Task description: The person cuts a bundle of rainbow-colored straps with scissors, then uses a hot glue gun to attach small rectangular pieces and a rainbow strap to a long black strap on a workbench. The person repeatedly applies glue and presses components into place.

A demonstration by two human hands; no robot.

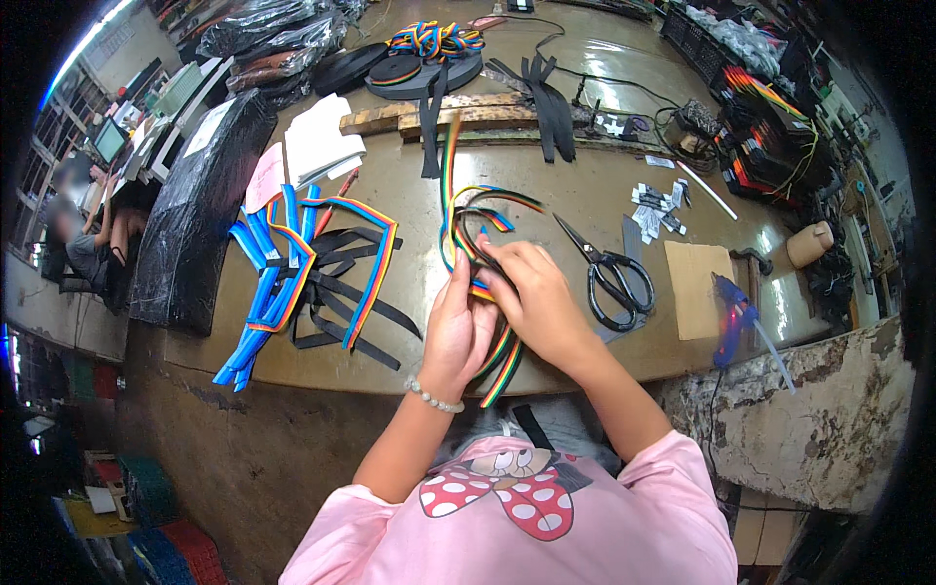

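Note:
Striped multicolour ribbons (448, 185) are gathered between my two hands at the middle of the table's near side. Their ends loop up beyond my fingers and hang down below my palms. My left hand (462, 327) has its fingers and thumb closed round the bunch from the left. From the right, my right hand (534, 297) pinches the ribbons close to the left thumb. A pair of black-handled scissors (592, 257) lies just right of my right hand, blades pointing away. Left of my hands sits a bundle of blue straps (255, 339) with striped ribbon, over black straps (380, 307).
Wooden bars (468, 117) cross the table behind my hands, with black straps (553, 122) draped over them and ribbon rolls (424, 83) beyond. At right lie white labels (655, 213), cardboard (700, 292) and a blue glue gun (731, 327). A black-wrapped package (200, 229) and papers (322, 141) stand left.

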